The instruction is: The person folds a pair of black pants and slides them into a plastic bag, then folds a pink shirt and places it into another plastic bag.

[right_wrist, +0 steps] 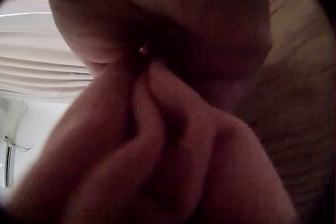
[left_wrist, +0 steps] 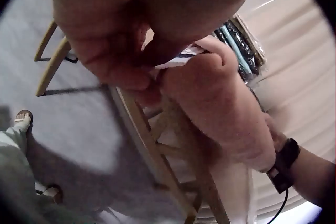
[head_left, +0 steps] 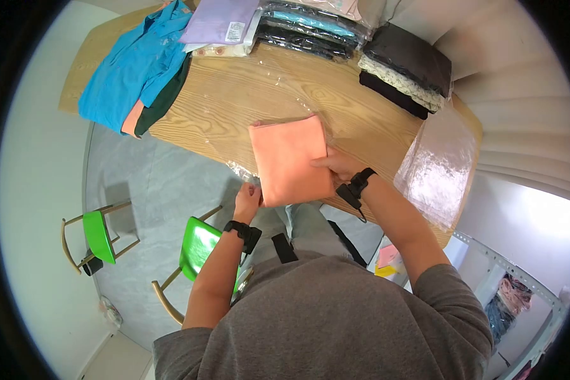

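Note:
A folded orange garment [head_left: 291,158] is tilted over the front edge of the table. My right hand [head_left: 342,164] grips its right side, thumb on top and fingers underneath; in the right wrist view the cloth [right_wrist: 178,145] bunches into folds beneath that hand. By the garment's lower left corner, my left hand [head_left: 247,199] has its fingers curled, pinching the edge of a clear plastic bag [head_left: 240,170]. This bag lies flat on the tabletop, reaching behind the garment. In the left wrist view the fingers [left_wrist: 126,71] are curled right beside the garment's rounded edge [left_wrist: 215,92].
Blue and dark garments [head_left: 133,69] drape over the wooden table's [head_left: 221,88] left end. Bagged garments [head_left: 310,31] are stacked at the back, with folded clothes [head_left: 405,69] at the back right. Clear bags [head_left: 437,164] lie on the right. Green chairs [head_left: 199,247] stand on the floor.

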A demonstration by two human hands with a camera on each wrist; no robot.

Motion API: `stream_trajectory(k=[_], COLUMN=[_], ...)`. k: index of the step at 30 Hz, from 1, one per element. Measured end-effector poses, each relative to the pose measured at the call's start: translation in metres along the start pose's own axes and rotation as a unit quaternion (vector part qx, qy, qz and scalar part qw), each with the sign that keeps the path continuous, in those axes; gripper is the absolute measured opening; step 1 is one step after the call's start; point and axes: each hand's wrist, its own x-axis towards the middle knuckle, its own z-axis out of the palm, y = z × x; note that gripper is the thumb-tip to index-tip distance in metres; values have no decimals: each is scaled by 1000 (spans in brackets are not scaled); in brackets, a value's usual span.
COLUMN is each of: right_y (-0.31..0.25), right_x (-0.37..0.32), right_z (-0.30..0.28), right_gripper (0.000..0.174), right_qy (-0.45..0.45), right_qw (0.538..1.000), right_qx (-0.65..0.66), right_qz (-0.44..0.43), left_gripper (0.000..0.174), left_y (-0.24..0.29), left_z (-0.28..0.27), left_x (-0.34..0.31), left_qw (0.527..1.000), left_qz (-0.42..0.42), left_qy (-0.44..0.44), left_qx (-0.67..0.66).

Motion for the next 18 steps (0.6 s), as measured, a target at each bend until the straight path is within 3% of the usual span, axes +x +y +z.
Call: stream_trajectory(k=[3, 9, 11, 15, 17, 18], right_y=[-10, -22, -8, -2, 4, 5], right_x=[13, 37, 54, 63, 69, 71], right_z=[7, 13, 6, 15, 20, 23], right_gripper=[60, 49, 42, 42, 41, 41], right_qy=[-64, -2, 26, 32, 50, 48], right_qw=[997, 995, 999, 995, 984, 985], right_qx=[41, -16, 32, 94, 154, 152], right_qz=[34, 94, 33, 31, -70, -68], left_gripper=[21, 16, 13, 9, 10, 10], left_y=[-1, -4, -1, 11, 16, 20], left_z=[-1, -13, -18, -24, -24, -25], left_x=[-3, -4, -5, -9, -10, -11], left_qw=[998, 998, 986, 985, 987, 986], left_qz=[11, -8, -67, -60, -63, -64], left_qy=[-14, -23, -43, -47, -37, -35], left_qx=[-57, -54, -148, -152, -147, -148])
